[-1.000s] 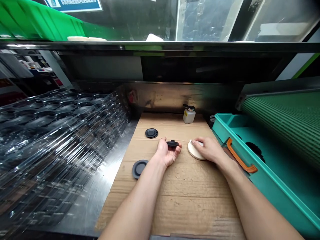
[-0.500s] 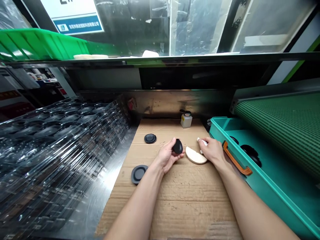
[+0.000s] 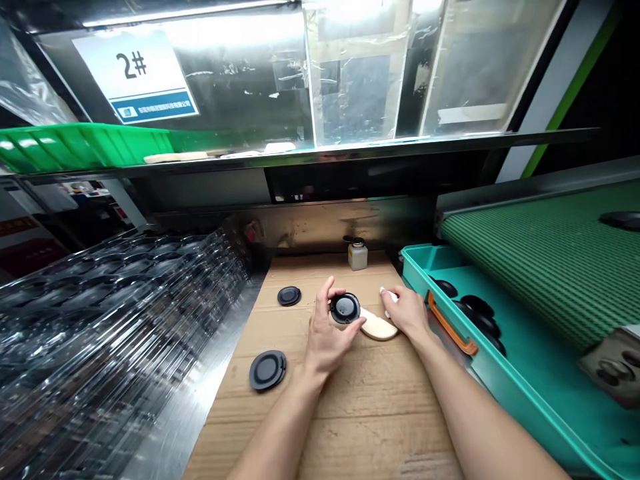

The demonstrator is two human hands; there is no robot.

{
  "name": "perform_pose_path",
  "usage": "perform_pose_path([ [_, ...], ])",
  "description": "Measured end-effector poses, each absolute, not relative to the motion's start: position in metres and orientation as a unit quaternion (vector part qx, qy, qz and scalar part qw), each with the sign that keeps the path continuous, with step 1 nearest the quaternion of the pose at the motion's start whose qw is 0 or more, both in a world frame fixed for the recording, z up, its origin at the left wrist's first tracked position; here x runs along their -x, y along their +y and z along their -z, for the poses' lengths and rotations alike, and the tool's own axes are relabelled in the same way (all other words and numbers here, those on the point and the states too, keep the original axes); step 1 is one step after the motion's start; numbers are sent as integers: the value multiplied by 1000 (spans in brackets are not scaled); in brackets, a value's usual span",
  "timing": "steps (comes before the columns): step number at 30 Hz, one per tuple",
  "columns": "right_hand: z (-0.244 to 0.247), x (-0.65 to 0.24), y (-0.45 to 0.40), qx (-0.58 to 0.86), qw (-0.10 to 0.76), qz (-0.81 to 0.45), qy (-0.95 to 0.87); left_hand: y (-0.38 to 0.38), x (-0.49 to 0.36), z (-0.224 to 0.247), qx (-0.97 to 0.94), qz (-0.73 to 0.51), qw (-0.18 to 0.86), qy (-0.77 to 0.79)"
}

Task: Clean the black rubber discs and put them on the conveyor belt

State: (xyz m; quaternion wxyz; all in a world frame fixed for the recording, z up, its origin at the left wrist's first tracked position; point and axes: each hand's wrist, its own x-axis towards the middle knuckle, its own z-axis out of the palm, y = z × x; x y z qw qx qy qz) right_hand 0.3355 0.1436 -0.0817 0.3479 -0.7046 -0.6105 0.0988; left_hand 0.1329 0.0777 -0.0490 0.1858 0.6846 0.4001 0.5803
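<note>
Above shelf, sign "2#"; left hand gripping black disc, right hand pinching white piece.

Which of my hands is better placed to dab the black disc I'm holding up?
Your right hand, I'd say: it grips the white wad close by, while your left hand is occupied, holding the black disc by its rim.
</note>
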Motion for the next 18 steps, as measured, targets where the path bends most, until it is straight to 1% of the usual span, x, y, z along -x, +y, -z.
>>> perform_pose_path([
  [4, 83, -335, 146, 706, 354, -93, -607, 75, -138, 51, -704, -569, 157, 394],
  [8, 85, -336, 148, 709, 351, -89, -606, 76, -138, 53, -701, -568, 154, 403],
  [18, 82, -336, 144, 711, 343, -93, -606, 65, -142, 46, -682, -565, 211, 413],
])
